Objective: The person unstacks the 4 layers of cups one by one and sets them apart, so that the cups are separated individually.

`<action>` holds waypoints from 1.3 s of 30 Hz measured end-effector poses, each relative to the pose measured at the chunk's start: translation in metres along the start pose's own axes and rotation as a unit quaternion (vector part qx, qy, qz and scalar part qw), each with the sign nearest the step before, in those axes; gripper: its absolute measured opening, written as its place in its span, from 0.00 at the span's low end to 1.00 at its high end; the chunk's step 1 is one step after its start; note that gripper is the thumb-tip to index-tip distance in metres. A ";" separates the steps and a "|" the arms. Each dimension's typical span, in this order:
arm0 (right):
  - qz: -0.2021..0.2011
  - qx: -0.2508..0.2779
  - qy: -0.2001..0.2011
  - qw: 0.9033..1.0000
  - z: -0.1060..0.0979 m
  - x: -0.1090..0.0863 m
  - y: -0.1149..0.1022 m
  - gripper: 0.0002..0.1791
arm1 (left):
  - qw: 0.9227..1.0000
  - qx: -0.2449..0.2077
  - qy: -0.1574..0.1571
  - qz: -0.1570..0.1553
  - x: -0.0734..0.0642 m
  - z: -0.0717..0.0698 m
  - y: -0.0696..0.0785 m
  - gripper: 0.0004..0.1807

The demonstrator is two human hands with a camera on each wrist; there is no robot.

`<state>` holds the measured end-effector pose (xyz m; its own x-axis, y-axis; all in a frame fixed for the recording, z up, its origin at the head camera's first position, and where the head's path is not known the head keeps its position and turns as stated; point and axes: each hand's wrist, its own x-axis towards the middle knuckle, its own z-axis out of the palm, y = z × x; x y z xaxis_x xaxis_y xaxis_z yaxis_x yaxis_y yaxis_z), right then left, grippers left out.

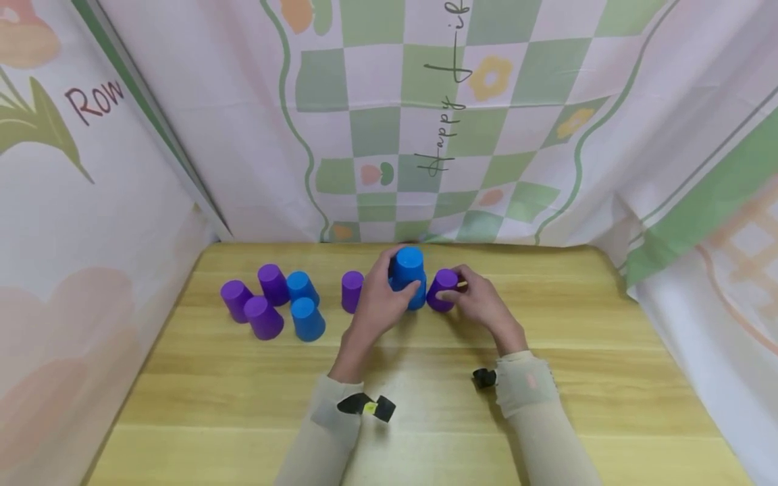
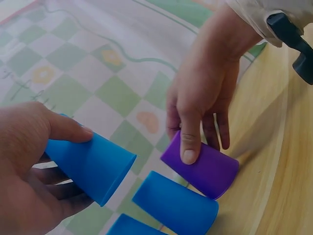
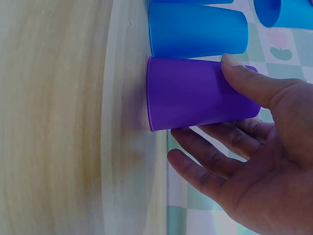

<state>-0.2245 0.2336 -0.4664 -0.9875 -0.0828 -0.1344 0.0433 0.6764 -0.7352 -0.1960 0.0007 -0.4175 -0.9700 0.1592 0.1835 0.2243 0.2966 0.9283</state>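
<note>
My left hand point(image 1: 379, 297) grips an upside-down blue cup point(image 2: 93, 164), holding it raised over the row, its rim clear of the cups below in the left wrist view. My right hand point(image 1: 483, 300) pinches a purple cup point(image 3: 195, 93) between thumb and fingers near its narrow end. That purple cup is upside down at the row's right end, its rim at the table. Right beside it stands a blue cup point(image 3: 195, 30), with another blue cup point(image 2: 132, 226) past that, partly cut off. At the row's left end is a purple cup point(image 1: 352, 291), partly covered by my left hand.
On the left of the wooden table point(image 1: 425, 432) stands a group of upside-down cups: several purple cups point(image 1: 264, 317) and two blue cups point(image 1: 308, 318). A checked curtain point(image 1: 425, 135) hangs along the back edge, with cloth walls at both sides.
</note>
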 end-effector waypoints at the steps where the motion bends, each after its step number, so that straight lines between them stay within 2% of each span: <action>1: 0.000 0.001 -0.001 1.000 0.000 0.000 0.000 0.31 | 1.000 -0.002 0.002 0.002 -0.002 -0.002 0.000 0.36; 7: 0.002 0.005 0.001 1.000 -0.003 -0.001 0.001 0.32 | 0.999 0.000 0.008 0.033 -0.015 -0.013 0.000 0.37; 11: 0.004 0.005 -0.002 1.000 -0.003 -0.002 0.002 0.33 | 0.999 0.016 0.008 0.031 -0.023 -0.021 0.000 0.38; 17: 0.006 0.011 -0.003 1.000 -0.002 -0.003 0.001 0.33 | 0.999 0.012 0.003 0.031 -0.033 -0.033 0.001 0.37; 24: -0.003 0.017 -0.004 1.000 -0.001 -0.004 0.000 0.32 | 1.000 0.027 0.007 -0.006 -0.046 -0.048 0.000 0.37; 31: -0.005 0.012 -0.002 1.000 0.000 -0.003 -0.001 0.31 | 0.999 0.043 0.015 -0.002 -0.059 -0.062 -0.009 0.35; 36: -0.003 0.010 -0.006 1.000 0.001 -0.001 0.000 0.33 | 0.999 0.048 0.006 -0.025 -0.070 -0.073 -0.014 0.34; 39: -0.001 0.009 -0.006 1.000 0.000 -0.001 0.000 0.33 | 0.998 0.049 0.006 -0.050 -0.076 -0.080 -0.016 0.33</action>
<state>-0.2233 0.2334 -0.4665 -0.9856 -0.0936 -0.1405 0.0437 0.6622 -0.7480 -0.1337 -0.0917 -0.4199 -0.9889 0.1135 0.0961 0.1341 0.4009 0.9063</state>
